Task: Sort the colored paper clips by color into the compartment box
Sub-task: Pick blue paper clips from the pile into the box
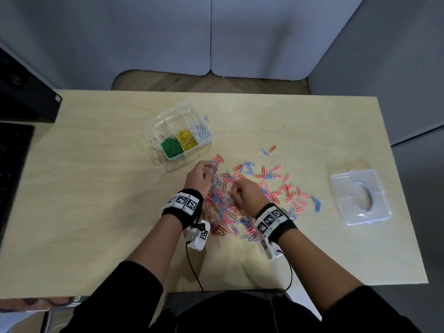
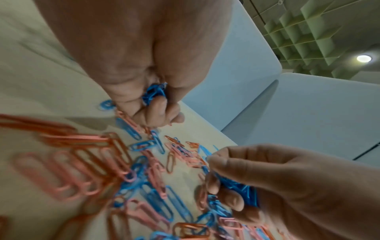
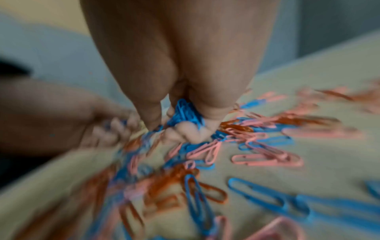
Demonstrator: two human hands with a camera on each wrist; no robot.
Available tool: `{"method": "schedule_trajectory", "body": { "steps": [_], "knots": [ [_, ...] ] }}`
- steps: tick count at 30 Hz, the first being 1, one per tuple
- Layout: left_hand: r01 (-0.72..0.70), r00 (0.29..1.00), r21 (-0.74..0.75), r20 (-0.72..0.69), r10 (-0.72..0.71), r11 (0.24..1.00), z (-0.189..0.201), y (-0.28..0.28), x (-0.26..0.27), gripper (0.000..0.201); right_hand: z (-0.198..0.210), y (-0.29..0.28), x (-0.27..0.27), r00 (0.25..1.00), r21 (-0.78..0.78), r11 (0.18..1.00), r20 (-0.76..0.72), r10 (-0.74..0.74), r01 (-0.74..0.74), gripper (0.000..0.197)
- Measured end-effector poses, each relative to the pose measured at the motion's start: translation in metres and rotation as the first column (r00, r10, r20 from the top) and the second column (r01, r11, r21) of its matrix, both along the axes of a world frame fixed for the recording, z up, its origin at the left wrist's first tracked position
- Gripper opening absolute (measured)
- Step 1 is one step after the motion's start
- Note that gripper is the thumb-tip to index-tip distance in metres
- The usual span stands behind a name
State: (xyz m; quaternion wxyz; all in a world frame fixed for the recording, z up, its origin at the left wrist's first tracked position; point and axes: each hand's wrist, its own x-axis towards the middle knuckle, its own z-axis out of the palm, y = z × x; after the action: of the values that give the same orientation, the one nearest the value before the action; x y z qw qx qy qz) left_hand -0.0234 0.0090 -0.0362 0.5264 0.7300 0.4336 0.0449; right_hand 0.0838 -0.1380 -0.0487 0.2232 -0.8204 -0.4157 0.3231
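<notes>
A loose heap of blue, pink and orange paper clips covers the middle of the wooden table. My left hand hovers over the heap's left edge, fingers curled round a bunch of blue clips. My right hand is just beside it over the heap and grips another bunch of blue clips, also seen in the left wrist view. The clear compartment box stands behind the heap to the left, with green, yellow and white clips in its front row. One orange clip lies in a back compartment.
The box's clear lid lies at the right side of the table. A few stray clips lie behind the heap. A dark keyboard and monitor base sit off the table's left edge. Bare wood lies left of the heap.
</notes>
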Motion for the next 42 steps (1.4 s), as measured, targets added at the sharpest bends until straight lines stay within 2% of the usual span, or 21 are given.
{"method": "schedule_trajectory", "body": {
  "steps": [2,3,5,6,8,11,13,14,16,18,20,25,28,31,33,34,36,37,39,41,42],
  "knots": [
    [0.035,0.999,-0.041,0.015,-0.034,0.999,0.000,-0.004,0.013,0.028,0.007,-0.013,0.011,0.940,0.024,0.979,-0.286,-0.186,0.201,0.017],
    [0.052,0.999,-0.039,0.005,-0.052,0.998,-0.001,-0.006,0.021,0.033,0.012,-0.020,0.015,0.837,0.007,0.952,-0.479,-0.264,0.305,0.015],
    [0.107,0.994,0.016,-0.025,-0.107,0.994,-0.003,-0.013,0.040,0.037,0.023,-0.033,0.019,0.488,-0.075,0.860,-0.797,-0.356,0.505,0.014],
    [0.152,0.988,0.058,-0.031,-0.150,0.987,-0.003,-0.016,0.050,0.035,0.026,-0.040,0.021,0.323,-0.133,0.808,-0.870,-0.373,0.574,0.016],
    [0.273,0.962,0.148,-0.050,-0.269,0.951,-0.002,-0.021,0.066,0.029,0.030,-0.051,0.026,0.114,-0.219,0.730,-0.919,-0.377,0.647,0.027],
    [0.421,0.906,0.242,-0.152,-0.394,0.874,-0.009,-0.023,0.081,0.028,0.032,-0.069,0.038,-0.027,-0.283,0.657,-0.928,-0.371,0.698,0.037],
    [0.451,0.892,0.288,-0.187,-0.412,0.845,-0.012,-0.023,0.088,0.025,0.031,-0.078,0.050,0.016,-0.285,0.626,-0.903,-0.430,0.726,0.039],
    [0.456,0.889,0.317,-0.191,-0.415,0.831,-0.015,-0.022,0.091,0.021,0.033,-0.079,0.055,0.088,-0.259,0.621,-0.878,-0.471,0.740,0.037],
    [0.487,0.873,0.362,-0.235,-0.428,0.795,-0.016,-0.021,0.093,0.017,0.030,-0.080,0.066,0.359,-0.144,0.659,-0.743,-0.565,0.738,0.022],
    [0.506,0.862,0.386,-0.256,-0.438,0.771,-0.018,-0.021,0.093,0.016,0.029,-0.076,0.077,0.649,-0.030,0.754,-0.486,-0.585,0.657,0.005],
    [0.523,0.852,0.389,-0.276,-0.445,0.759,-0.018,-0.022,0.095,0.015,0.025,-0.068,0.090,0.802,0.018,0.833,-0.284,-0.526,0.553,0.008],
    [0.693,0.703,0.349,-0.522,-0.483,0.631,-0.011,-0.031,0.105,0.022,0.012,-0.048,0.111,0.931,0.007,0.932,-0.044,-0.362,0.363,0.021],
    [0.755,0.632,0.343,-0.607,-0.482,0.559,-0.009,-0.037,0.102,0.024,0.007,-0.044,0.114,0.977,-0.049,0.978,0.084,-0.197,0.202,0.008],
    [0.739,0.648,0.344,-0.596,-0.474,0.578,-0.004,-0.039,0.094,0.023,0.003,-0.043,0.113,0.978,-0.134,0.991,0.208,0.026,0.002,0.011],
    [0.666,0.721,0.338,-0.518,-0.460,0.665,0.000,-0.037,0.089,0.019,0.001,-0.046,0.112,0.976,-0.120,0.991,0.198,0.086,-0.062,0.012],
    [0.613,0.769,0.322,-0.454,-0.451,0.721,0.003,-0.035,0.087,0.017,0.000,-0.049,0.111,0.989,-0.074,0.997,0.140,0.044,-0.034,0.012],
    [0.501,0.855,0.255,-0.292,-0.428,0.827,0.000,-0.029,0.083,0.026,0.002,-0.055,0.110,0.979,0.028,0.986,-0.127,-0.160,0.164,0.009],
    [0.448,0.890,0.224,-0.206,-0.407,0.865,-0.003,-0.027,0.081,0.033,0.005,-0.057,0.109,0.912,0.059,0.954,-0.314,-0.263,0.295,0.007],
    [0.374,0.927,0.190,-0.086,-0.364,0.908,-0.005,-0.024,0.077,0.040,0.014,-0.056,0.103,0.663,0.054,0.858,-0.661,-0.352,0.510,0.004],
    [0.319,0.948,0.071,-0.002,-0.320,0.945,-0.003,-0.025,0.074,0.039,0.023,-0.051,0.099,0.410,-0.003,0.782,-0.850,-0.330,0.623,0.014],
    [0.285,0.958,-0.037,0.053,-0.283,0.958,0.000,-0.026,0.072,0.036,0.027,-0.047,0.100,0.321,-0.032,0.766,-0.896,-0.307,0.642,0.018]
  ]
}}
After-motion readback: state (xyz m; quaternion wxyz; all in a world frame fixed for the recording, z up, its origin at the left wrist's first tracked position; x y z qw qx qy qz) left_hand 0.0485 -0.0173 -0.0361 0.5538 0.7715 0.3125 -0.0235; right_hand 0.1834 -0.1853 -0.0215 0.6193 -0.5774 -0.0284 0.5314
